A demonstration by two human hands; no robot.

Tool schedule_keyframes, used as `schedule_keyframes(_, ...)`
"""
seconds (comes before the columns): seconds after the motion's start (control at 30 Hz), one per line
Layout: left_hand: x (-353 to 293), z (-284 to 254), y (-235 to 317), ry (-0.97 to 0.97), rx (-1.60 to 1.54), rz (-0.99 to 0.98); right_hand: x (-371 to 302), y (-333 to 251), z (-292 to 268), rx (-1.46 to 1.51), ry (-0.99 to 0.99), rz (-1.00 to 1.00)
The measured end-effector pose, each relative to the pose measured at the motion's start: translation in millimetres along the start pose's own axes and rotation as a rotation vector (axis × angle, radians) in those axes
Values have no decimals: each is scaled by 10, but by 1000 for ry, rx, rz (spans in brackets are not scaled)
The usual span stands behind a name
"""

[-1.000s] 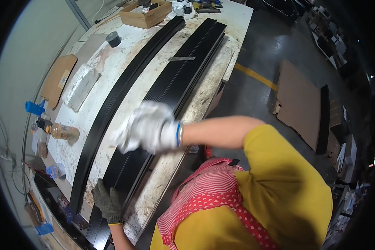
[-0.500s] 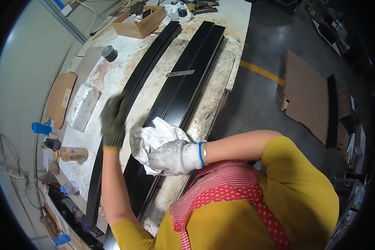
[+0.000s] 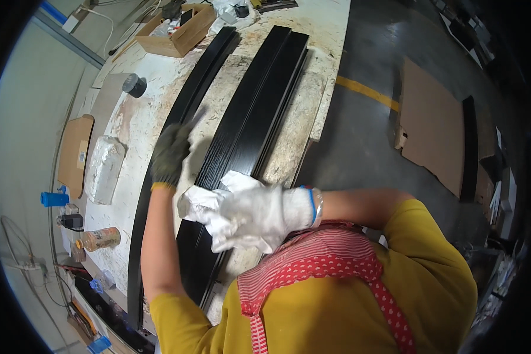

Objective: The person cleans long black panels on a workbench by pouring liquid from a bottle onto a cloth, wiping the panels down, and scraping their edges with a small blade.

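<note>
My left hand (image 3: 171, 154), in a dark grey-green glove, is closed over the narrow black board. From its fingers a thin metal ruler (image 3: 198, 116) sticks out, smeared by motion. My right hand (image 3: 259, 209), in a white knit glove with a blue cuff edge, clutches a crumpled white cloth (image 3: 205, 203). The cloth hangs at the near part of a stack of wide black boards (image 3: 236, 127); whether it touches them I cannot tell. Left of that stack lies the long narrow black board (image 3: 203, 74), partly covered by my left hand and forearm.
The boards lie on a stained white worktable (image 3: 318, 76). Along its left side are a dark round container (image 3: 134, 85), a plastic-wrapped white bundle (image 3: 106, 170) and a bottle (image 3: 99, 238). A wooden box (image 3: 177, 36) stands at the far end. Flat cardboard (image 3: 432, 127) is at the right.
The metal ruler has left the top of the wide boards and is now at my left hand. My right hand has shifted right with the cloth. The whole view has moved slightly.
</note>
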State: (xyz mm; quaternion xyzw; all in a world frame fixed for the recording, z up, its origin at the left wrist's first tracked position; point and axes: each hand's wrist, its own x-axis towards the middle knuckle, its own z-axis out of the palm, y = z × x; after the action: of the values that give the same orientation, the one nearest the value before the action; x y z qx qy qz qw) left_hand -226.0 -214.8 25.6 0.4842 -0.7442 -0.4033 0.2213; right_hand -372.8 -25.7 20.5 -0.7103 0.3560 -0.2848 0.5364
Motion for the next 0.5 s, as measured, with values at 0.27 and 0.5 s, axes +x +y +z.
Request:
schedule_keyframes(0.27, -2231, -135, -558, 550, 273, -222, 431, -184, -19, -1127, 210, -357)
schedule_keyframes(0.5, -2285, -36, -612, 583, 484, -331, 278, 1115, -2555, -953, 864, 174)
